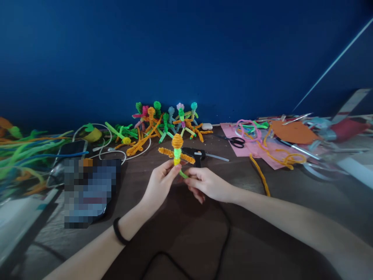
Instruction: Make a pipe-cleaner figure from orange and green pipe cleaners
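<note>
A small pipe-cleaner figure (pixel 177 141) stands upright between my hands, with an orange head, orange arms spread sideways, and a light green and yellow body. My left hand (pixel 161 181) pinches its lower body between thumb and fingers. A green pipe-cleaner strand (pixel 183 174) runs from the figure's lower end to my right hand (pixel 204 182), whose thumb and forefinger are closed on it. Just behind my right hand lies a black glue gun (pixel 198 154) with a clear glue stick at its rear.
Several finished figures (pixel 166 123) stand by the blue wall. Black scissors (pixel 237 142) and pink sheets (pixel 233 150) lie right. A phone (pixel 93 194), a white cable (pixel 110 136) and pipe cleaners (pixel 29 147) are left. A black cord (pixel 229 229) crosses the table in front.
</note>
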The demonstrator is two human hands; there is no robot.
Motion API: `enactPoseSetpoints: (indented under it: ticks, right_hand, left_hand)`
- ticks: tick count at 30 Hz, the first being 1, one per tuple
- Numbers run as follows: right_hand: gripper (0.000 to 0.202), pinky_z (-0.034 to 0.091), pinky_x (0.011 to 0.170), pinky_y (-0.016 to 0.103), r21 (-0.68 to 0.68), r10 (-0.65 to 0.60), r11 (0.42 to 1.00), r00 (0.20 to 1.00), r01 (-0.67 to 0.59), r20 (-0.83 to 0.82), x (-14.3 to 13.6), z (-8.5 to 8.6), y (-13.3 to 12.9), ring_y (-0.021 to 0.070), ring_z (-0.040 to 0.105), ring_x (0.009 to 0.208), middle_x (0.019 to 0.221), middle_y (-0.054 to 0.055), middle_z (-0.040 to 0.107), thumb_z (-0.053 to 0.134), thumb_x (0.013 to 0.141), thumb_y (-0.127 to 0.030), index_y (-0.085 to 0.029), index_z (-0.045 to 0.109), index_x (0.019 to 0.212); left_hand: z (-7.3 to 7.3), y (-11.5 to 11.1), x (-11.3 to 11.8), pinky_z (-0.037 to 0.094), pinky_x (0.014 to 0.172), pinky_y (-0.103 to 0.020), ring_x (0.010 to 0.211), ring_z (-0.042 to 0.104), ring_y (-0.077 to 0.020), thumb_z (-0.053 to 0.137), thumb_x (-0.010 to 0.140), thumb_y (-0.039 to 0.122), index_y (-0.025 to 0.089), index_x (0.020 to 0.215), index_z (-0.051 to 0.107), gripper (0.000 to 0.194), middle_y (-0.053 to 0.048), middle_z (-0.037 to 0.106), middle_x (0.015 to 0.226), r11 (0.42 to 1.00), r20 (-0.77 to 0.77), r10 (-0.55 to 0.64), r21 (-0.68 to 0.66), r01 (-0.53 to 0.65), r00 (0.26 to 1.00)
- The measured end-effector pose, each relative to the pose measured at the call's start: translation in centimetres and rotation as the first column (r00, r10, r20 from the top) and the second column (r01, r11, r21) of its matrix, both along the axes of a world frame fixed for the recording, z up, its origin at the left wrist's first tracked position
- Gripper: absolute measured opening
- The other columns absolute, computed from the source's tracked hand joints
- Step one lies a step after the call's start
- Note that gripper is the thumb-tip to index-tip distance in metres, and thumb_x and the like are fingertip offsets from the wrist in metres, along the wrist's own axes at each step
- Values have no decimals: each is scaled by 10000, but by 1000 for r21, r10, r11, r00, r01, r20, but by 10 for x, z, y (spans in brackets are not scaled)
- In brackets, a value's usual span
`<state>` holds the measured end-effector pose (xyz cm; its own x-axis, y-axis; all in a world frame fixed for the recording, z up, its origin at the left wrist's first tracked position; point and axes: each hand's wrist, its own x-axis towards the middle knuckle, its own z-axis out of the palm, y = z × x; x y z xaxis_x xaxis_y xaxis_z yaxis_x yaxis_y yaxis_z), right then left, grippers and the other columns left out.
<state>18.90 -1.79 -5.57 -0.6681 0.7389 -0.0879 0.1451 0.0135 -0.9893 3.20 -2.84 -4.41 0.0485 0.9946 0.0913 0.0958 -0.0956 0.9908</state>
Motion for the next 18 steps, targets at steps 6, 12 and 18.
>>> enactPoseSetpoints:
  ticks: [6, 12, 18]
  right_hand:
    - [254, 273, 403, 166, 128, -1, 992, 994, -13, 105, 0, 1, -4, 31, 339, 421, 539, -61, 360, 360, 885, -349, -157, 439, 737]
    - [310, 270, 426, 185, 177, -18, 984, 980, -18, 197, 3, 9, -1, 49, 339, 419, 487, -63, 371, 374, 868, -433, -160, 477, 766]
    - [295, 292, 493, 231, 507, -295, 859, 743, -69, 601, 31, 30, 23, 116, 480, 518, 580, 23, 540, 475, 808, -406, -161, 568, 673]
  left_hand:
    - [-4, 0, 0, 358, 503, -214, 475, 373, -76, 591, 726, 350, 151, 800, 647, 219, 50, 444, 515, 997, 41, -5, -82, 8, 999]
    - [-10, 2, -3, 251, 413, -181, 418, 208, -49, 575, 734, 397, 154, 911, 632, 306, 93, 238, 461, 982, 203, -33, -175, 70, 979]
    - [-14, 5, -7, 133, 385, -180, 410, 166, -36, 592, 719, 397, 149, 878, 623, 296, 94, 176, 503, 984, 287, 18, -176, 34, 958]
